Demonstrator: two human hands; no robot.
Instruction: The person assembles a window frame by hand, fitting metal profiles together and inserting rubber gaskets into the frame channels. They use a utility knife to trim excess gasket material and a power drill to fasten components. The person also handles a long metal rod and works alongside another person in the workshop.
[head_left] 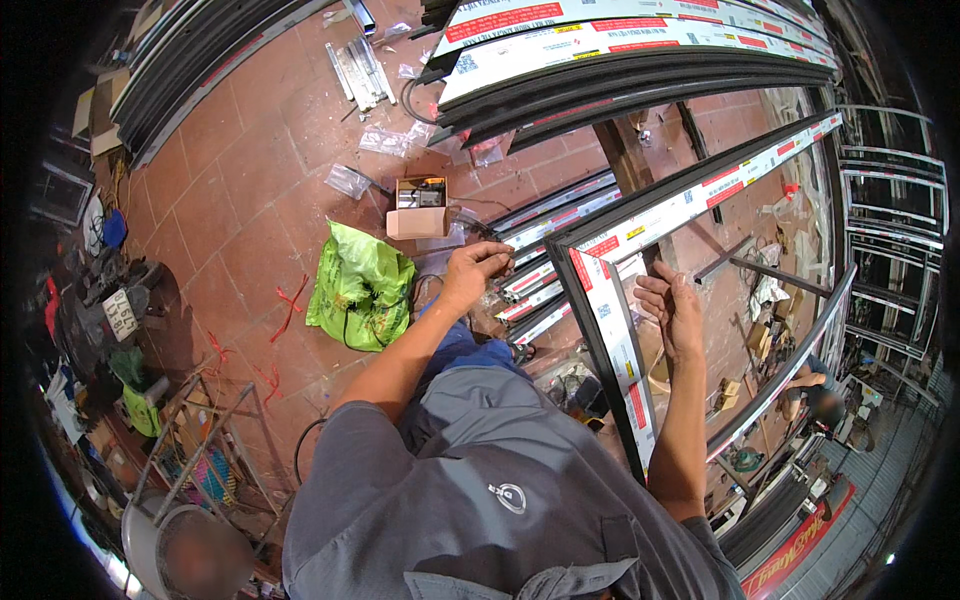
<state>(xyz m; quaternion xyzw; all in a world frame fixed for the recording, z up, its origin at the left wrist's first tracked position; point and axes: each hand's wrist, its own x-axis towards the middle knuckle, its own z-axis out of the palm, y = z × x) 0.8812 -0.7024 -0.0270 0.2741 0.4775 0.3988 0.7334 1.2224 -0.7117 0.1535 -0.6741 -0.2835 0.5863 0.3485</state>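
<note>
In front of me a dark metal frame (614, 340) covered with white and red protective film meets in a mitred corner. Left of that corner, my left hand (477, 277) has thumb and fingers pinched together; anything between them is too small to make out. My right hand (672, 312) is raised inside the frame's angle, beside the side bar, its fingers loosely bent and apart with nothing visible in them. Beneath the left hand lie several film-wrapped profiles (530, 290).
A stack of long film-covered profiles (640, 50) lies at the far side. Left of me are a bright green bag (362, 285) and an open cardboard box (418, 208) on red floor tiles. Another person (815, 385) crouches at the right. A metal rack (205, 440) stands lower left.
</note>
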